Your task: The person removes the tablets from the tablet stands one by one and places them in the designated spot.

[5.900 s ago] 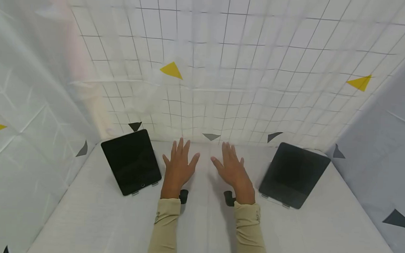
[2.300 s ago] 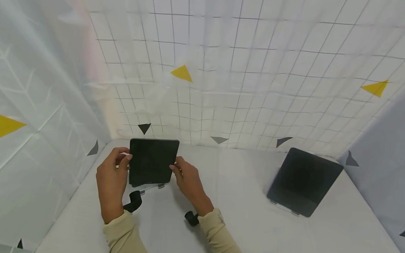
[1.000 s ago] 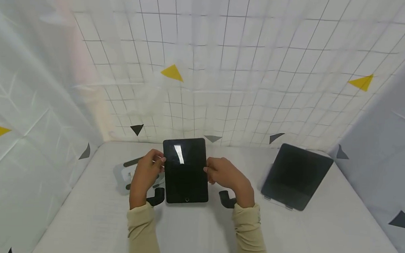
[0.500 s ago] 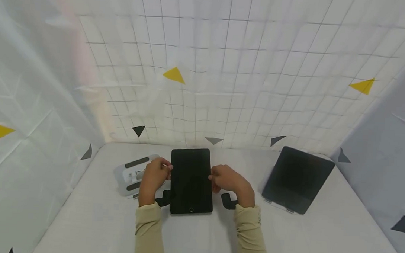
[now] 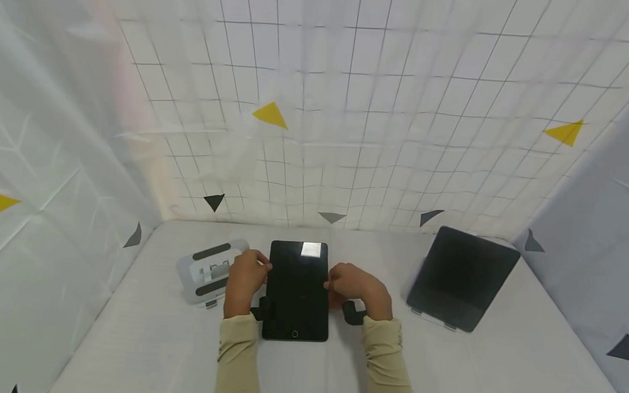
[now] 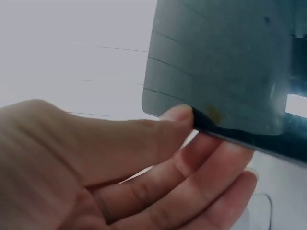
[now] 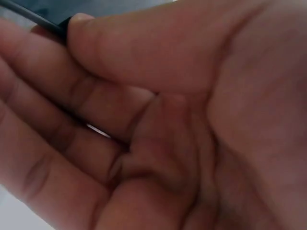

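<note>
A black tablet [image 5: 297,294] with a round home button is in the middle of the head view, its screen facing up. My left hand [image 5: 246,278] pinches its left edge, thumb on the glass and fingers underneath, as the left wrist view shows on the tablet [image 6: 220,62]. At the opposite edge my right hand [image 5: 355,283] pinches the tablet between thumb and fingers; the right wrist view shows mostly the palm [image 7: 163,143] and a sliver of the edge. Whether the tablet touches the table, I cannot tell.
A pale tablet stand [image 5: 205,276] with dark pads lies left of my left hand. A second dark tablet [image 5: 463,280] leans on a stand at the right. Behind the white table [image 5: 148,341] hangs a gridded sheet [image 5: 327,133], with sheets on both sides.
Both hands took the tablet off the left stand and brought it right to the table's middle. Over the last second it came nearer to me and the stand came into fuller view.
</note>
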Motion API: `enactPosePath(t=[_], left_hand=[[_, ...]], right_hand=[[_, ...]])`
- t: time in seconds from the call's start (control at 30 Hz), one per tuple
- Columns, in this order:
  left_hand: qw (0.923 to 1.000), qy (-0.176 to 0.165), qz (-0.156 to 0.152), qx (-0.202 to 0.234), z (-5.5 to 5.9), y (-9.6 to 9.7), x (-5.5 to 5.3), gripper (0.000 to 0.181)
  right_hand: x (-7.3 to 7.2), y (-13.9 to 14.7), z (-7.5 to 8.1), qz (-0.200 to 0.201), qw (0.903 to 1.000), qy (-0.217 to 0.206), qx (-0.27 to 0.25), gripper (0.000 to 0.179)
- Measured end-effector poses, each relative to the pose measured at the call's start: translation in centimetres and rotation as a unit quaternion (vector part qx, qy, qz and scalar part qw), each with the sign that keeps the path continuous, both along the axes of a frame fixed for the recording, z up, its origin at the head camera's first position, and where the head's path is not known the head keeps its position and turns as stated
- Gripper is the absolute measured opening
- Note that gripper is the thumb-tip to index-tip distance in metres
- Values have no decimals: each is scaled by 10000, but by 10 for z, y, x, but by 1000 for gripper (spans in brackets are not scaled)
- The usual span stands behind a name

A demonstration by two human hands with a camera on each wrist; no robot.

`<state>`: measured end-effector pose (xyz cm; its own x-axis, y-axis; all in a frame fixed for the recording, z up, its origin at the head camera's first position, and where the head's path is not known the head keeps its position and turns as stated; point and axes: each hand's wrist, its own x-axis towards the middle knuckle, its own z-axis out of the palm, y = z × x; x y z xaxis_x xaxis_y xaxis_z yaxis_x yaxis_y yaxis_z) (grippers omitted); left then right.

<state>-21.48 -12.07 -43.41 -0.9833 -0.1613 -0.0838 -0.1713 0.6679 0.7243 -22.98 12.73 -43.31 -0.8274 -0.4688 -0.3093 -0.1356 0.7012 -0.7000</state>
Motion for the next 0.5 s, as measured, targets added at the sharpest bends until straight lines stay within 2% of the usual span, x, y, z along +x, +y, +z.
enactPosePath(t=[0.17,0.33,0.4,0.47,0.5], left_hand=[[9992,117,35,-390,-6,2,-1,14],[9985,101,-117,-533,-10,7,-1,22],[9980,84,-156,-606,-11,9,-1,20],[9977,126,-147,-656,-12,10,0,8],[9976,163,-136,-664,-13,11,0,10]], right_hand=[[-1,-5,-3,160,9997,27,208,17],[-1,-10,-7,155,9979,82,618,19],[-1,-12,-8,149,9968,121,776,21],[0,-13,-8,141,9964,126,824,22],[0,-14,-9,131,9962,114,851,23]])
